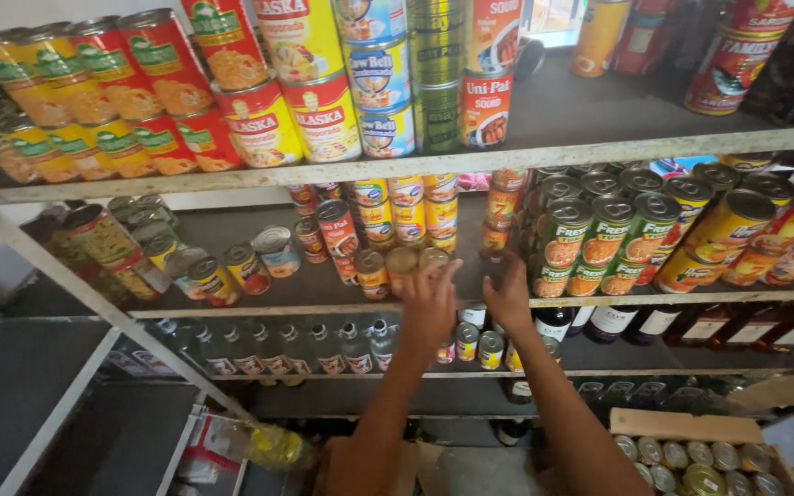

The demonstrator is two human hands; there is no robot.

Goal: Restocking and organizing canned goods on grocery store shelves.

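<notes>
I am looking down at a tall metal shelf rack, and both hands are reaching up to its middle shelf. Above the hands, the top shelf is carrying stacked red, yellow and green cans, laid on their sides or piled two high, probably to fit more in. To the right of the right hand, green-labelled cans are standing packed in rows, lids up. Below both hands, a row of clear bottles is lining the next shelf down, with dark bottles further right.

Low to the right of the arms, an open cardboard box is holding more small cans, lids up, close enough to draw from.

My left hand is spreading its fingers over small tan-topped cans at the shelf's front edge; the fingers are curling around one, but I cannot tell whether they are actually clamping it. My right hand is lying just beside the left, fingers pointing into the gap between the small cans and the green ones; what it is gripping, if anything, is hidden behind it.
</notes>
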